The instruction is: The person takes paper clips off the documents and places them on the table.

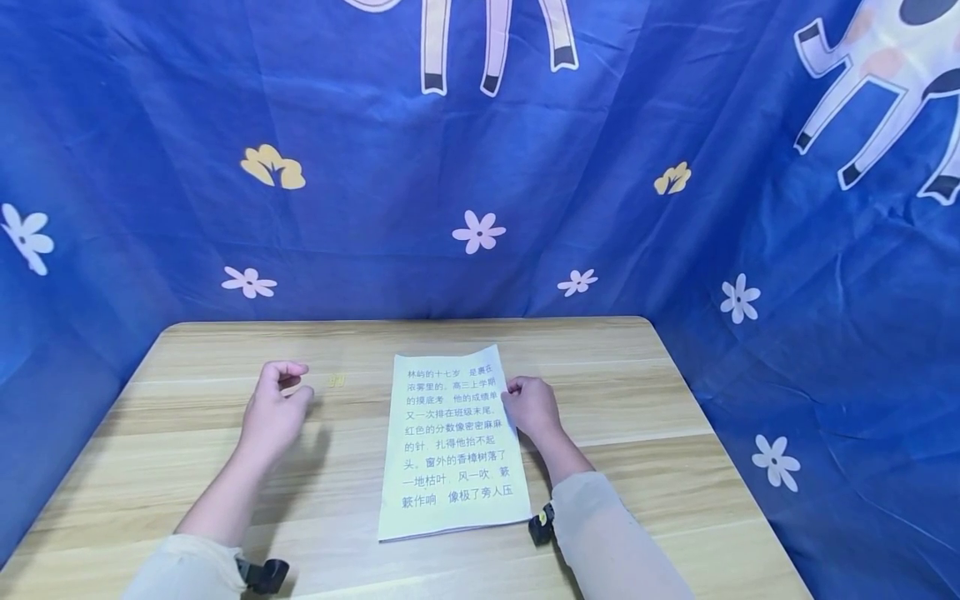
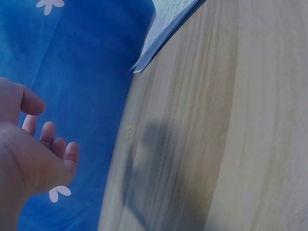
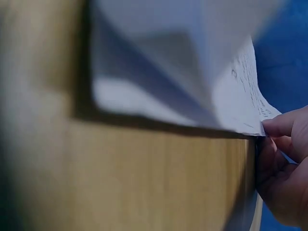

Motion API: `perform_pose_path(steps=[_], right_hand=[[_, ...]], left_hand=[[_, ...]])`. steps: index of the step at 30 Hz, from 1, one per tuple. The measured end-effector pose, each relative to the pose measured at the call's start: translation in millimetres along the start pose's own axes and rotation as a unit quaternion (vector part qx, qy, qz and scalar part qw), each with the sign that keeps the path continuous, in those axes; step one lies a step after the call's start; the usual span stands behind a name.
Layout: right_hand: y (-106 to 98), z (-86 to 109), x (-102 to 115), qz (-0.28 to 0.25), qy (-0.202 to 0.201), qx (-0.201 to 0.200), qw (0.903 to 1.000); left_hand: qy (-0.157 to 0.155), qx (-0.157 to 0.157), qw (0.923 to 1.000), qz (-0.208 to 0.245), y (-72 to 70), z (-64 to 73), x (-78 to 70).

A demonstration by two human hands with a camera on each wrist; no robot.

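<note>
A stack of paper sheets (image 1: 457, 517) printed with lines of Chinese characters lies in the middle of the table, its top right corner bent up. My right hand (image 1: 534, 408) pinches its right edge between thumb and fingers; the right wrist view shows that grip at the paper's edge (image 3: 243, 126). Over the table to the left, my left hand (image 1: 277, 404) hovers with loosely bent fingers and holds nothing. Two tiny yellow U-shaped pieces (image 1: 337, 380) lie just right of its fingertips, between that hand and the paper. They appear as small bent shapes (image 2: 129, 126) in the left wrist view.
The wooden table (image 1: 630, 375) has rounded far corners. Behind it and at both sides hangs a blue curtain (image 1: 360, 208) with flowers and cow figures. A dark wrist camera (image 1: 542, 525) sits close to the paper's lower right corner.
</note>
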State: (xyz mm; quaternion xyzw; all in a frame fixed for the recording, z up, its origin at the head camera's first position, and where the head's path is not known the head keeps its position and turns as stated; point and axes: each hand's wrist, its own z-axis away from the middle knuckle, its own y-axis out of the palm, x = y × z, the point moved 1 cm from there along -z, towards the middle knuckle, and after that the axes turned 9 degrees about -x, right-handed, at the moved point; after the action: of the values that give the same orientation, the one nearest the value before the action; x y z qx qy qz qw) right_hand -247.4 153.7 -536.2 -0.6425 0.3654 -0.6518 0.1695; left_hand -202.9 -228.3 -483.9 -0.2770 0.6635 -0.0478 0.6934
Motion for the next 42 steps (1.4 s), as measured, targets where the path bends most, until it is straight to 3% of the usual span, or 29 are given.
perform_pose_path(steps=[8,25,34,38,42], right_hand=[[5,-1.2,-4,0.017,-0.020,-0.005,0.9996],[9,-5.7,-2,0.028,-0.012,0.012,0.9995],[8,-7.1,-2,0.030,-0.028,0.025,0.9988],[7,-9.3,-6,0.011,-0.022,0.036,0.9991],[4,-13.0,-12,-0.045,0.012,0.038,0.9982]], left_hand=[[-0.004,-0.002,1.0000,-0.001,-0.5,0.6,0.1],[-0.005,0.006,1.0000,0.004,-1.1,2.7,2.4],[-0.009,0.008,0.9999,-0.001,-3.5,2.0,5.5],[-0.006,0.008,0.9999,-0.004,-6.4,0.1,6.7],[-0.002,0.005,1.0000,-0.005,-8.6,0.1,5.0]])
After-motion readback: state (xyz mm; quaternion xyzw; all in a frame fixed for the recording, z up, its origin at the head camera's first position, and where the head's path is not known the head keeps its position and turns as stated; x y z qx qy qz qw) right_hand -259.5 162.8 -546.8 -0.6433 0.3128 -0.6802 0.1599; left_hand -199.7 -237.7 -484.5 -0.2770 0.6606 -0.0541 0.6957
